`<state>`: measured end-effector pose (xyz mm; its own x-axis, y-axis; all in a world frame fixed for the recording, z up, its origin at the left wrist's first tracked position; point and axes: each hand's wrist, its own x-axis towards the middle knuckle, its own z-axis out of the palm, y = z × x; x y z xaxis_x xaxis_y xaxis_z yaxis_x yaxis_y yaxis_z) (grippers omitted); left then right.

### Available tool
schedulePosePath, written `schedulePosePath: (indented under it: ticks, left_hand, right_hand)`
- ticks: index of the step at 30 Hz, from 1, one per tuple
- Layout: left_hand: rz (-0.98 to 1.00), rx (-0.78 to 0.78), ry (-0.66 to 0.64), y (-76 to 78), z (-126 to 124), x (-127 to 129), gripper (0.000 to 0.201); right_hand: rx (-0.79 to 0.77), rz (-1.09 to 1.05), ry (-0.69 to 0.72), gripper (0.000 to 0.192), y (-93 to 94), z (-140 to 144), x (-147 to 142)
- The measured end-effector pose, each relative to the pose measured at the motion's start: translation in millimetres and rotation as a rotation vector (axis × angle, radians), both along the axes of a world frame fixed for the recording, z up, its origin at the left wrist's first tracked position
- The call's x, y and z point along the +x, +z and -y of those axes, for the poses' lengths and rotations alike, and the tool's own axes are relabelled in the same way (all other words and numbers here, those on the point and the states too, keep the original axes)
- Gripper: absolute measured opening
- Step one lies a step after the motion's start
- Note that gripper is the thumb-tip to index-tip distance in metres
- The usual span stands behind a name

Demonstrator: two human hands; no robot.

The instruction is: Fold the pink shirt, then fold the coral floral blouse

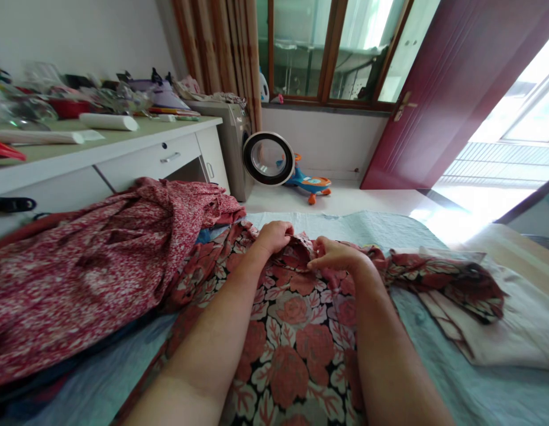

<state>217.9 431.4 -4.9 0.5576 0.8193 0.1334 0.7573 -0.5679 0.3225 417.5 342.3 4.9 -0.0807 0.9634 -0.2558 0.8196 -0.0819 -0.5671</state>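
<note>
A garment printed with large red roses (296, 343) lies spread on the bed in front of me. My left hand (274, 235) is closed on its far edge, gripping a fold of the cloth. Just to the right, my right hand (334, 255) pinches the same edge between thumb and fingers. One sleeve of the garment (443, 277) stretches off to the right over a pale folded cloth (514, 325).
A heap of red small-flowered fabric (79, 266) fills the left of the light blue bedcover (345, 225). A cluttered white desk (123, 148) stands at left, with a washing machine (239, 148), its round door open, and a toy ride-on car (307, 183) beyond. A dark red door (456, 89) stands open at right.
</note>
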Motion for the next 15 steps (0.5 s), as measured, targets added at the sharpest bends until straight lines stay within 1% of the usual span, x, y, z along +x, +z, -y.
schedulePosePath:
  ticks: [2,3,5,6,8,10,13,15]
  left_hand:
    - [-0.05,-0.015,-0.024,5.2,-6.1,2.2,0.025]
    - [-0.082,-0.012,-0.038,8.4,-9.5,3.8,0.025]
    - [-0.152,0.036,-0.068,15.3,-16.4,8.0,0.026]
    - [-0.185,0.069,-0.083,18.6,-19.7,10.6,0.025]
    - [-0.233,0.115,-0.104,24.4,-25.3,16.0,0.025]
    - [-0.26,0.117,-0.108,28.4,-29.2,20.8,0.024]
    - [-0.263,0.137,-0.122,30.3,-32.0,24.2,0.022]
    - [-0.242,0.128,-0.151,29.1,-32.9,23.3,0.021]
  right_hand:
    - [-0.012,0.026,0.001,0.062,-1.0,0.7,-2.8]
    - [-0.008,0.038,-0.007,0.066,-2.1,0.5,-3.9]
    - [0.016,0.054,-0.022,0.064,-4.8,-1.2,-4.9]
    - [0.039,0.053,-0.02,0.059,-6.0,-2.5,-5.0]
    - [0.102,0.038,0.008,0.04,-8.0,-5.6,-4.8]
    - [0.175,0.039,0.025,0.022,-9.2,-8.8,-4.9]
    - [0.331,0.023,-0.006,0.015,-10.1,-11.8,-7.0]
    - [0.412,-0.05,-0.059,0.012,-11.3,-12.9,-9.9]
